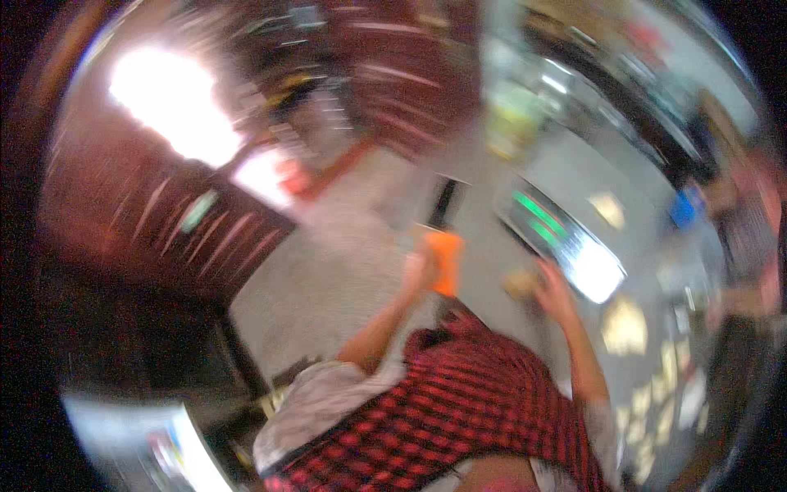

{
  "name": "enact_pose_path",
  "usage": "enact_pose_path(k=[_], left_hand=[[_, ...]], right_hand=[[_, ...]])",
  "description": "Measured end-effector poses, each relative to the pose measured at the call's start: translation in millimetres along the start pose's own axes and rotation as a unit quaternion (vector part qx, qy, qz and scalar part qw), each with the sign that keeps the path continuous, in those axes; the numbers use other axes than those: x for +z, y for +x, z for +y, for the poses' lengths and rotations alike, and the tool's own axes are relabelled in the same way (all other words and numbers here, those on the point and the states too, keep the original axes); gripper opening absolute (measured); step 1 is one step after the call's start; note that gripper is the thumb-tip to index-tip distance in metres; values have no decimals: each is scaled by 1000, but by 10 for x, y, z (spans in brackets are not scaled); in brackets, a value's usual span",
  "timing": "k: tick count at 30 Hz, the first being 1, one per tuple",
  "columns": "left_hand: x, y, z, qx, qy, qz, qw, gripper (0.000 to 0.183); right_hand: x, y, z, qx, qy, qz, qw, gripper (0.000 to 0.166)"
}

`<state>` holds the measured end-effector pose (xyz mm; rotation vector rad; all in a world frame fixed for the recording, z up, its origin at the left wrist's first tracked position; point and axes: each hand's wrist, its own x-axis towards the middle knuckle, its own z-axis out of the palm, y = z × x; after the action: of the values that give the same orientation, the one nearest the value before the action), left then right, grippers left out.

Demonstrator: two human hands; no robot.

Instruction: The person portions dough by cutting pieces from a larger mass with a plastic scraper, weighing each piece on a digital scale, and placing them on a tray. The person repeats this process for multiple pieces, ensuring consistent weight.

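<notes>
The picture is strongly blurred. My left hand (418, 267) is closed around the side of an orange box-like thing (447, 261), which is held in front of my red and black checked apron. To its right, my right hand (556, 292) is near a small tan piece (520, 284) on the grey work surface; whether the fingers touch it cannot be told. A flat metal device with green lit digits (541, 218), perhaps a scale, lies just beyond my right hand.
Pale yellow pieces (624, 326) lie on the grey table (565, 154) at the right. A yellowish container (511, 120) stands farther back. Another person (753, 215) is at the right edge, beside a blue thing (685, 208). Dark red slatted surfaces (406, 74) rise at upper left.
</notes>
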<state>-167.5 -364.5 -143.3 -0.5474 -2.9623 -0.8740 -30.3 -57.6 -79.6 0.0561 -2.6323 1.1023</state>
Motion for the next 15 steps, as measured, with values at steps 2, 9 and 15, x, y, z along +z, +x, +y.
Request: enact_pose_path(k=[2, 9, 15], left_hand=[[379, -149, 229, -82, -56, -61, 993, 21], [998, -575, 1551, -113, -319, -105, 935, 36], [150, -381, 1349, -117, -463, -195, 856, 37]], right_hand=[[31, -299, 207, 86, 61, -41, 994, 50], [-39, -565, 361, 150, 50, -71, 985, 35], [-115, -268, -330, 205, 347, 115, 908, 20]])
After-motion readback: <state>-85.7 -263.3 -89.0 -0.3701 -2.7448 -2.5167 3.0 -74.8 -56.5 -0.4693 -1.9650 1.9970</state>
